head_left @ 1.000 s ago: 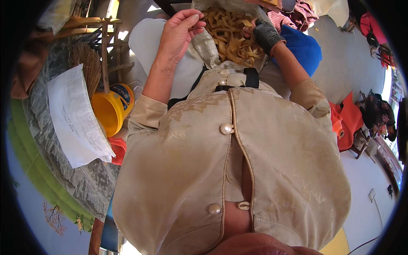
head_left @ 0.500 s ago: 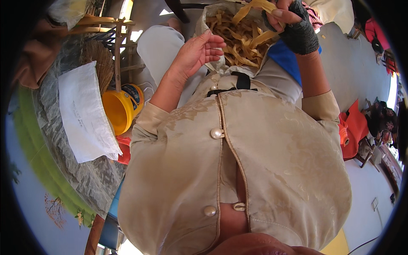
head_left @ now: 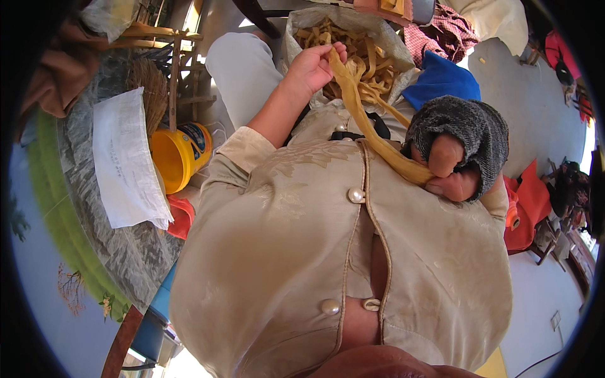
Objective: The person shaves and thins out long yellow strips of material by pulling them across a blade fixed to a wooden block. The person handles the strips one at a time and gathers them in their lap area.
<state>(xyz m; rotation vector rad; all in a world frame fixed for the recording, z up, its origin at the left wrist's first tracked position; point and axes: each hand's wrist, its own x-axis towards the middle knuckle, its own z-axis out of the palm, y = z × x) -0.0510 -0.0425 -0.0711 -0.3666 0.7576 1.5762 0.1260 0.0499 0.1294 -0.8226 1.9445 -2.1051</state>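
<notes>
In the head view, above the lap, a tan strip runs slantwise from the bare left hand, fingers curled round its upper end over the sack, down to the gloved right hand, fingertips pinched on its lower end.

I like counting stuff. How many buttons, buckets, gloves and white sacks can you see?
Buttons: 4 (first at)
Bucket, yellow: 1
Glove, grey, on the right hand: 1
White sack: 1
Total: 7
The left hand is bare and holds a tan strip.
</notes>
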